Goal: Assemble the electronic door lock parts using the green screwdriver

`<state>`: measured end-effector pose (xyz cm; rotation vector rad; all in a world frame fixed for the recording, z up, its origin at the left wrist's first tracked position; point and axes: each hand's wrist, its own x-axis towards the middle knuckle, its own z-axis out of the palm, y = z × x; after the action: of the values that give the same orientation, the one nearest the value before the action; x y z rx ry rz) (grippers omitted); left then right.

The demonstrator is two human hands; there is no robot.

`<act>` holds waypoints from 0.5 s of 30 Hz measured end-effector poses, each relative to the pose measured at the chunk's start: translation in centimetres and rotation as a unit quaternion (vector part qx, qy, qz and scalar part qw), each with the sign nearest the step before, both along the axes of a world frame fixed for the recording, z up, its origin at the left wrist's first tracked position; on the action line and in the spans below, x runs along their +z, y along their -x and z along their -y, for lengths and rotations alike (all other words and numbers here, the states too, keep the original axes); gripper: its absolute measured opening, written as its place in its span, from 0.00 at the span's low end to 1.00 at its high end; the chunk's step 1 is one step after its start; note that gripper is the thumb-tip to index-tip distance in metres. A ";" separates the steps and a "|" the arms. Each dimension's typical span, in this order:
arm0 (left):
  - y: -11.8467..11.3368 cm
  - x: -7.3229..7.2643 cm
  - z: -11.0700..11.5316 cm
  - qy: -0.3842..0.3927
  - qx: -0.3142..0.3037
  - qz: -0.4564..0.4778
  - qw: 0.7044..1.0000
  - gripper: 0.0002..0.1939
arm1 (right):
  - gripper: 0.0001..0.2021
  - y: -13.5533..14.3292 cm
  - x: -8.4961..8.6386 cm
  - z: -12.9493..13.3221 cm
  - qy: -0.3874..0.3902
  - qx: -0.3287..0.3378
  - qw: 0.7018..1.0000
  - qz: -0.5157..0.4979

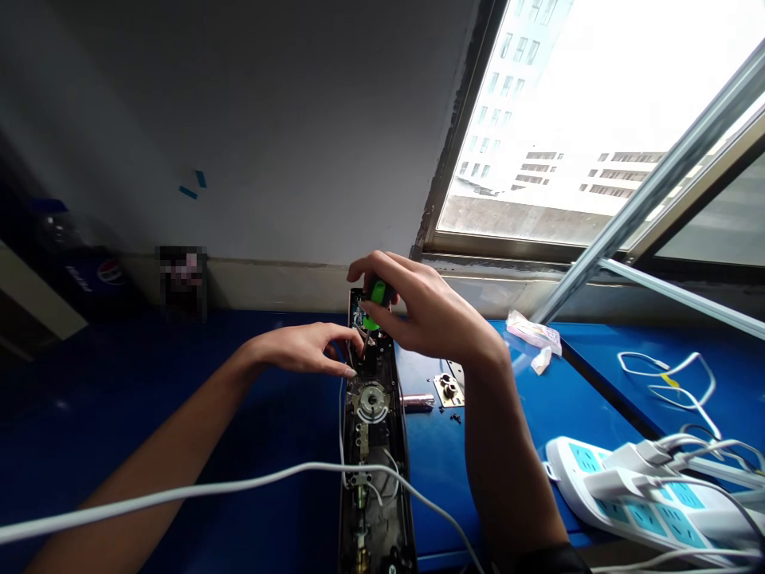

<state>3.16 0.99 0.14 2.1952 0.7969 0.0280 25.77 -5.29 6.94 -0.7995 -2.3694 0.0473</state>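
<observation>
A long, narrow black housing (pixel 391 446) with its inner parts exposed lies lengthwise on the blue table. My right hand (pixel 409 307) grips a green and black screwdriver (pixel 375 307) above the far part of the housing, its shaft pointing down into it. My left hand (pixel 316 348) is at the housing's left edge, with thumb and fingertips close to the screwdriver's shaft; whether they pinch something is too small to tell. A round metal part (pixel 372 401) sits in the housing nearer to me than both hands.
Right of the housing are a metal plate (pixel 448 390), small dark screws (pixel 455 418) and a shiny cylinder (pixel 418 402). A power strip (pixel 645 494) with plugs sits at the lower right. A white cable (pixel 256 481) crosses the foreground. Plastic packaging (pixel 534 332) lies near the window.
</observation>
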 end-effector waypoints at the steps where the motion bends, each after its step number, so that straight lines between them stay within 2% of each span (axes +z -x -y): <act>1: 0.0 0.0 0.0 0.000 -0.001 0.002 1.000 0.25 | 0.16 0.0 0.0 -0.1 -0.003 0.001 1.000 -0.004; 7: 0.0 -0.2 0.0 -0.002 0.001 0.009 1.000 0.25 | 0.10 0.5 0.0 -0.1 -0.025 -0.058 0.998 -0.027; 12: 0.0 -0.3 0.0 0.001 0.012 0.009 1.000 0.26 | 0.19 1.1 -0.3 0.0 -0.037 -0.133 0.989 -0.051; 15: 0.1 -0.5 -0.1 -0.009 0.004 0.025 1.000 0.28 | 0.18 1.2 -0.4 0.0 -0.031 -0.125 0.989 -0.077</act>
<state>3.02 1.09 -0.41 2.1991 0.7807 0.0940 24.52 -5.33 6.52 -1.0187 -2.1002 -0.0662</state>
